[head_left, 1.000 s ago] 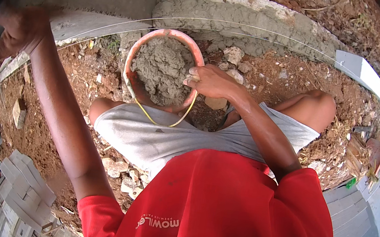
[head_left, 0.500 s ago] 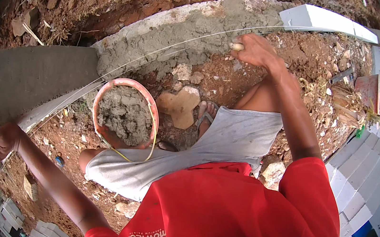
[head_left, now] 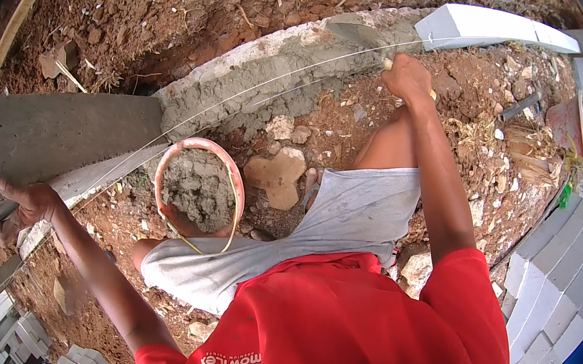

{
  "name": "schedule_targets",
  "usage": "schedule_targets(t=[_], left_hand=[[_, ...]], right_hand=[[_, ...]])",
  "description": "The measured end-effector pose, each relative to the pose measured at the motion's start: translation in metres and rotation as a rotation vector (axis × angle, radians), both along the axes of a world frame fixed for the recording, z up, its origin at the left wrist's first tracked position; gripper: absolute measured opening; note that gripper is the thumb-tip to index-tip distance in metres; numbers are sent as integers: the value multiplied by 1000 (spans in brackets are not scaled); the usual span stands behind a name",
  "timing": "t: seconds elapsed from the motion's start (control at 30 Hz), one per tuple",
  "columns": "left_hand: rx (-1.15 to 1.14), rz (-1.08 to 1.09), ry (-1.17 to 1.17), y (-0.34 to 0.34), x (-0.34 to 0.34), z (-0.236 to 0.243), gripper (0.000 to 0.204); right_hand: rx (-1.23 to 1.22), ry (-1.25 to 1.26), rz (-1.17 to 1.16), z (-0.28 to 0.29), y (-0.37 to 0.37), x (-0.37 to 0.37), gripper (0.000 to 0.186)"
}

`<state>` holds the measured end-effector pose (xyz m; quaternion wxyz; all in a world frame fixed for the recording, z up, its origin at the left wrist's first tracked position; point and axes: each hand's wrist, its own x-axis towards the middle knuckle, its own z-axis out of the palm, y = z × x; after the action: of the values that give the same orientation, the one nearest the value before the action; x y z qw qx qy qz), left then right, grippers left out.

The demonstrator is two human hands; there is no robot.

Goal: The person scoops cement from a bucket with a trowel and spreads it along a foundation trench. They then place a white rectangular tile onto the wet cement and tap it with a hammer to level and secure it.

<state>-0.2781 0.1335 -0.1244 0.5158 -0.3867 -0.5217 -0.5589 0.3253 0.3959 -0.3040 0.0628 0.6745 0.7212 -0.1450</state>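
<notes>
We see the right hand (head_left: 409, 80) closed around the pale handle (head_left: 388, 64) of a tool, its fingers wrapped about it and an end of the handle showing on either side of the fist. Just up and to the left of this grip, a smooth grey shape (head_left: 357, 32) lies over the rough mortar layer (head_left: 268, 83); we take it for the tool's blade, though its colour blends so closely with the mortar that we cannot be sure. The layer runs from near the fist away down to its left, and a thin white string (head_left: 306, 69) stretches along it. Just above the grip, we see a white block (head_left: 466, 28) at the layer's end. Well apart from the grip, down and to its left, stands a pinkish-orange bucket (head_left: 199, 143) with wet mortar (head_left: 198, 188) inside, its yellow bail (head_left: 234, 211) hanging over the side nearest the wearer. Between bucket and grip, a flat, irregular stone (head_left: 276, 178) lies on the reddish soil. To the right of the fist we find a dark tube (head_left: 518, 107), and farther down that side, stacked pale blocks (head_left: 551, 282). Beyond the bucket, far to the grip's left, the left hand (head_left: 26, 210) has its thumb and fingers spread at the edge of a grey wall (head_left: 56, 121); whether the fingertips touch it, we cannot tell.
</notes>
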Motion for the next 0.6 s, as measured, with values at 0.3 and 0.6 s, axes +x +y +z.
schedule_targets(t=[0.3,0.6], left_hand=[[-1295,-832,-734,-12,277,-99,31],[-1835,-975,-647,61,311,-242,59]], right_hand=[[-263,135,-127,-3,-21,87,59],[-412,1149,-861,-156,-154,-64,53]])
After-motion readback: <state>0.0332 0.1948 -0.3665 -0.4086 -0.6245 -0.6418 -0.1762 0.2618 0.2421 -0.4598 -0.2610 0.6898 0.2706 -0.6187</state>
